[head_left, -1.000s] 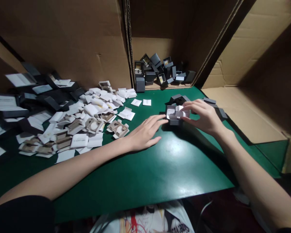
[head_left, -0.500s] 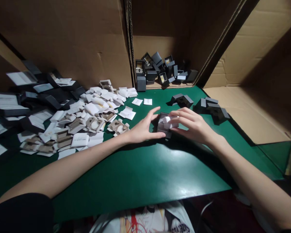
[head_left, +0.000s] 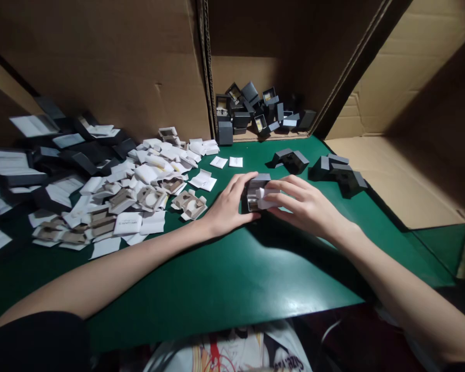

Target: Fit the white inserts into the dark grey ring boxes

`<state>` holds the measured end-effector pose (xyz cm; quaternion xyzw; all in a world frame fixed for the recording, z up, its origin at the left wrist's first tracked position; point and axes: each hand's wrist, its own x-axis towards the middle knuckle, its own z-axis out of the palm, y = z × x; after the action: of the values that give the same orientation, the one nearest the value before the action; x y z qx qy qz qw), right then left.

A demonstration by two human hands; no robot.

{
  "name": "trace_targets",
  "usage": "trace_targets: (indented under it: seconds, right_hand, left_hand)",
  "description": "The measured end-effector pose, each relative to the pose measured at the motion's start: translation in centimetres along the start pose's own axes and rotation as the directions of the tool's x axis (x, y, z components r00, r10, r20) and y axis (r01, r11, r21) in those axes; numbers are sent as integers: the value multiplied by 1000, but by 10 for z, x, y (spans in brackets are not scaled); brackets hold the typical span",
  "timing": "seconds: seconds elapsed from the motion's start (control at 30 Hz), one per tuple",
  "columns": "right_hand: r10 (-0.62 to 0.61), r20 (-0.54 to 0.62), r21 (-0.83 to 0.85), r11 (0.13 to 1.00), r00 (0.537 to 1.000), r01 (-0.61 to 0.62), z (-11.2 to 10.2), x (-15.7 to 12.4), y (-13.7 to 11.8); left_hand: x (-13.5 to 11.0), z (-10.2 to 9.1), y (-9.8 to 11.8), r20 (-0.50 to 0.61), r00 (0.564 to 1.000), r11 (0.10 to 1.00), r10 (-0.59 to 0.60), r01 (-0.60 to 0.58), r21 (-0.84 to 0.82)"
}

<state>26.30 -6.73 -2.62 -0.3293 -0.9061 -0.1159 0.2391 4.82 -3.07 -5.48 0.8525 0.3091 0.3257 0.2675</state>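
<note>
Head camera shows our left hand [head_left: 227, 207] wrapped around the small dark grey cardboard box [head_left: 257, 185], fingers clamped on its left side, mid-table on the green mat [head_left: 236, 268]. Our right hand [head_left: 307, 207] pinches the white folded paper insert [head_left: 265, 197] at the box's open face, fingers together.

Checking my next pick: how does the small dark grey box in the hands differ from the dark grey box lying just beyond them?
The small dark grey box is gripped by the left hand; the far dark grey box lies untouched on the green table. The held box shows a white paper insert under the right hand; the far one shows none. Both are the same dark grey.
</note>
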Motion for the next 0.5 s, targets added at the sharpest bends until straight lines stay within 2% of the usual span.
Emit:
trace_targets:
  seconds: [0.17,0.5]
  right_hand:
    - [11,38,32,999,999,-12,6,2,-5]
    - [17,67,125,992,998,-26,8,4,-8]
  left_hand:
    - [-2,1,2,42,998,998,37,-39,43]
    - [-3,2,-1,40,997,995,71,-74,72]
